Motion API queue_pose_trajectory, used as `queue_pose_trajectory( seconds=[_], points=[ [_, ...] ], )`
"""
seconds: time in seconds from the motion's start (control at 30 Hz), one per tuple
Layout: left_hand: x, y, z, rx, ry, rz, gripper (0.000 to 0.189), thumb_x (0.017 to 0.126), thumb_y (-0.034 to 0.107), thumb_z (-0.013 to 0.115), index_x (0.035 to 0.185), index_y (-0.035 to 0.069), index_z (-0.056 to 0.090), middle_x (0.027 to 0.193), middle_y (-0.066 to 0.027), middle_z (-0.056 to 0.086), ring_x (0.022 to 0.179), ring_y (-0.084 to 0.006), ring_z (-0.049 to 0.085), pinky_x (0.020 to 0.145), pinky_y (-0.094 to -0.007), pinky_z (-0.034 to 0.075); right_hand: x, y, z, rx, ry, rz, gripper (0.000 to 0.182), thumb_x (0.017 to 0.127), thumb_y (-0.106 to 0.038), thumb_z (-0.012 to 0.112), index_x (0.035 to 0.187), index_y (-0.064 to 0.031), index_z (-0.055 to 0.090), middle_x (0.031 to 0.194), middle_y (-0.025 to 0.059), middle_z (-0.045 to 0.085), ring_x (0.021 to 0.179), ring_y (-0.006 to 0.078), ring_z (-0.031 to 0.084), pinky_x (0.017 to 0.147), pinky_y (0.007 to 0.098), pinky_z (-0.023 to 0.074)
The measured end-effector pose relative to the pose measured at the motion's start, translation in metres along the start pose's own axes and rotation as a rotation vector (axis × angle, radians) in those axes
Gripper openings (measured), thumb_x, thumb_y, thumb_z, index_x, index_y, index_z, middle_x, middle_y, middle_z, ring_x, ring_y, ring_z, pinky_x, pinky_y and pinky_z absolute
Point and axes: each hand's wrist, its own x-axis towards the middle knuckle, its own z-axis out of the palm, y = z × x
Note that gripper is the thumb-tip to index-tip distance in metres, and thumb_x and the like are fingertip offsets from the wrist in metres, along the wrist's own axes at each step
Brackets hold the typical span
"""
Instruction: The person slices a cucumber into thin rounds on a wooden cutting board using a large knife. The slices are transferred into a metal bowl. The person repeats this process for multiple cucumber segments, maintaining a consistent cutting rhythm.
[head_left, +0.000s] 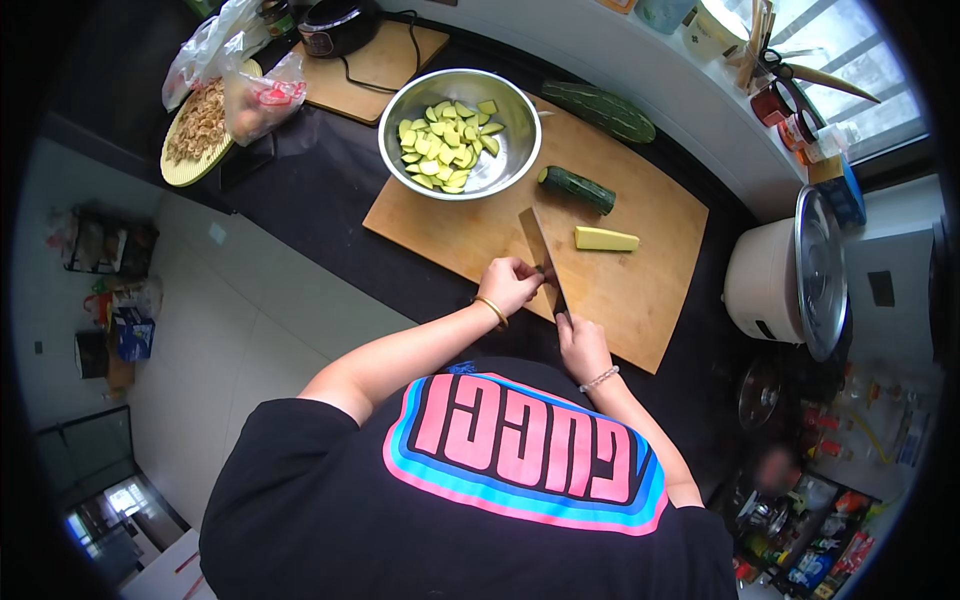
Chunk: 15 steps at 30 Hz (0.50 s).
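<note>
My right hand (583, 343) grips the handle of a kitchen cleaver (541, 244), its broad blade over the near part of a wooden cutting board (637, 300). My left hand (513, 283) has its fingertips pinched at the blade's left side, on a small dark green bit that is hard to make out. Right of the blade lies a pale peeled or cut zucchini piece (606, 239). Beyond it rests a dark green zucchini section (577, 189) with a cut end. A steel bowl (517, 159) holding cut zucchini pieces (446, 142) stands on the board's far left part.
A whole green zucchini (600, 111) lies along the board's far edge. To the right stands a white cooker (761, 277) with a glass lid (821, 274). At far left are a yellow ridged plate (184, 174) of dried food and a plastic bag (262, 97). Another board (360, 90) lies behind.
</note>
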Motion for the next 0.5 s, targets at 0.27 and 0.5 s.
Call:
queue_pose_trajectory(
  seconds=[0.27,0.5],
  points=[
    [0.043,0.096,-0.063,0.149,0.432,0.445,0.012,0.072,0.008,0.065,0.076,-0.003,0.063,0.063,-0.0063,0.063,0.053,-0.0085,0.057,0.05,-0.0215,0.047,0.082,-0.083,-0.036,0.101,0.19,-0.304,0.026,0.087,-0.02,0.047,0.073,0.0006,0.055,0.068,0.0233,0.055,0.069,0.0401,0.054,0.061,0.0452,0.0423],
    [0.075,0.095,-0.132,0.138,0.912,0.65,0.014,0.076,0.011,0.064,0.086,0.002,0.061,0.074,-0.008,0.064,0.067,-0.0142,0.062,0.06,-0.0241,0.049,0.131,-0.1,-0.02,-0.005,0.226,-0.332,0.019,0.08,-0.021,0.054,0.076,-0.0017,0.053,0.068,0.0183,0.058,0.067,0.0352,0.056,0.062,0.0433,0.0444]
  ],
)
